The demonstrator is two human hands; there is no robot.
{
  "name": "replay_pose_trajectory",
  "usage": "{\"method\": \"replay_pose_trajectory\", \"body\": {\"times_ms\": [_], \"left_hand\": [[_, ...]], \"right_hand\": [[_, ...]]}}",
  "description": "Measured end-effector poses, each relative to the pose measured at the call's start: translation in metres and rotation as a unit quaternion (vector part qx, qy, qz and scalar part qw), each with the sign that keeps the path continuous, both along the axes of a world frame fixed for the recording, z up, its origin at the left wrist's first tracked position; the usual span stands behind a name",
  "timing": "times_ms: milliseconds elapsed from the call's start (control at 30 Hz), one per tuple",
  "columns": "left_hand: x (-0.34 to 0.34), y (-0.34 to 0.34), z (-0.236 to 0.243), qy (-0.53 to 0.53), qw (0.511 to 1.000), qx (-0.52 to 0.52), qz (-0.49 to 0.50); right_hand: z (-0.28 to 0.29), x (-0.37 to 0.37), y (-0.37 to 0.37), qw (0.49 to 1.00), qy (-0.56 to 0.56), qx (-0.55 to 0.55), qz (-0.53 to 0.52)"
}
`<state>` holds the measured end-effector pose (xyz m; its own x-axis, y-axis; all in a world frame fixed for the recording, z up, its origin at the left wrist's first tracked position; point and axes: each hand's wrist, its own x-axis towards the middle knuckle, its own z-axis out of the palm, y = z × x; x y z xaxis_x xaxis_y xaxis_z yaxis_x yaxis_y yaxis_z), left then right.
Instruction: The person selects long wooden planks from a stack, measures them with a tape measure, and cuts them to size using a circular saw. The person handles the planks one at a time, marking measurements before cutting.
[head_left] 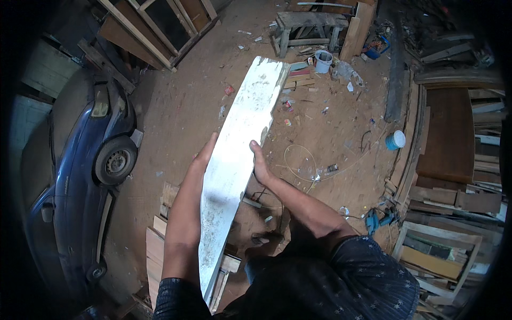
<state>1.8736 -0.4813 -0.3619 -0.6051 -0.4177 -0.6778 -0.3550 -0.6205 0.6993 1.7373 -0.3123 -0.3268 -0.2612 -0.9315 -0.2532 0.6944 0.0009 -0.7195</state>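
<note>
Viewing through the head camera, I find the white-faced plank (232,144) held above the dirt floor (176,106), its far end angled away to the right and its near end close to the wearer. The left hand (205,153) grips the left edge, the right hand (260,164) the ragged right edge, its thumb at the margin; the fingers beneath are hidden from me. For sound handling, I judge, the hands are best set opposite each other near the balance point, with even pressure so that neither long end dips. Sliding the right palm along the ragged edge risks splinters. The teal power tool (373,221), on the floor to the right, warrants careful footing.
</note>
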Motion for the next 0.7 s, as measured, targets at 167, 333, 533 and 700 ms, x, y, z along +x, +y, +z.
{"method": "replay_pose_trajectory", "body": {"times_ms": [167, 333, 533, 700], "left_hand": [[0.003, 0.018, 0.013, 0.021, 0.999, -0.004, -0.030], [0.057, 0.039, 0.005, -0.022, 0.996, -0.079, -0.045], [0.098, 0.091, 0.031, -0.043, 0.999, 0.006, 0.008], [0.130, 0.098, 0.045, -0.178, 0.900, -0.369, -0.147]], "right_hand": [[0.008, 0.006, 0.018, 1.000, 0.022, 0.004, 0.007], [-0.038, 0.059, 0.034, 0.999, -0.022, 0.028, 0.029], [-0.050, 0.104, 0.083, 0.989, 0.058, 0.111, 0.079], [-0.031, 0.115, 0.097, 0.973, 0.229, 0.031, -0.009]]}}
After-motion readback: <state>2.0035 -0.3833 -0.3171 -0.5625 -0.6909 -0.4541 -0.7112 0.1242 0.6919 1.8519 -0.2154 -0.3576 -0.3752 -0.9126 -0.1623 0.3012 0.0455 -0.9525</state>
